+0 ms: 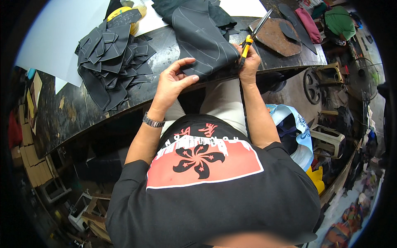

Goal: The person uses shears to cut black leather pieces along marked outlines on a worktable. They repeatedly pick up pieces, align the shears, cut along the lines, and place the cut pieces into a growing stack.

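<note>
A black sheet of leather-like material (194, 33), marked with pale outlines of shapes, hangs a little over the front edge of the dark table. At its near left corner, my left hand (168, 84) holds the edge, thumb and fingers curled round it. My right hand (250, 64) grips scissors (247, 45) with yellow and black handles, the blades pointing up and away. The fingertips of that hand also touch the sheet's right edge. To the left lies a heap of cut black pieces (118, 62), several with pale outlines.
A worn brown board (277, 39) lies at the table's right, with a dark flat piece (289, 31) on it. Beyond it is a pink bundle (308, 27). A yellow roll (124, 14) stands behind the heap. On the floor at right are a stool (326, 138) and a fan (366, 76).
</note>
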Demonstrator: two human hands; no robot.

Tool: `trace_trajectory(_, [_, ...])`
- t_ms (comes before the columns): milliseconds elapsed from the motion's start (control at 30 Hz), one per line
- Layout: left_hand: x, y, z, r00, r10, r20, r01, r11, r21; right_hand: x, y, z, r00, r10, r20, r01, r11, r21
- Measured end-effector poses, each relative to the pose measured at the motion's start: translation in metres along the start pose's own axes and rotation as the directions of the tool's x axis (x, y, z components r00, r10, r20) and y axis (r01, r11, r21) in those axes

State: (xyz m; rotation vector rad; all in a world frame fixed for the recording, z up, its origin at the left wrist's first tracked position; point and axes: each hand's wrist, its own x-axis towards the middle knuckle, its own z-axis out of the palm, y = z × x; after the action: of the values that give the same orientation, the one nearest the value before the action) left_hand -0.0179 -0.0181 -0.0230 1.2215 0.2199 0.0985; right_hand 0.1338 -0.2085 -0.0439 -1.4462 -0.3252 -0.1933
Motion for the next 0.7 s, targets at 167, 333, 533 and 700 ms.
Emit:
trace_trajectory(167, [-0.004,0.001,0.010,1.000,-0.022,-0.021,0.009,0.871,-0.492,-0.002,-0.007,-0.003,0.996,0.080,0.038,-0.080,0.997,-0.014])
trace_trajectory(333, [-0.016,-0.006,0.035,0.948,0.316,0.041,-0.293,0.815,0.500,-0.001,-0.005,0.001,0.998,0.069,0.011,-0.069,0.998,0.013])
trace_trajectory(533, [-0.010,-0.008,0.032,0.975,0.146,0.166,-0.205,0.878,0.432,-0.001,-0.006,0.000,0.998,0.060,0.024,-0.061,0.998,0.016])
trace_trajectory(700, [-0.019,-0.015,0.033,0.985,-0.033,0.167,0.003,0.984,0.176,-0.001,-0.005,0.000,0.997,0.075,0.037,-0.076,0.997,0.031])
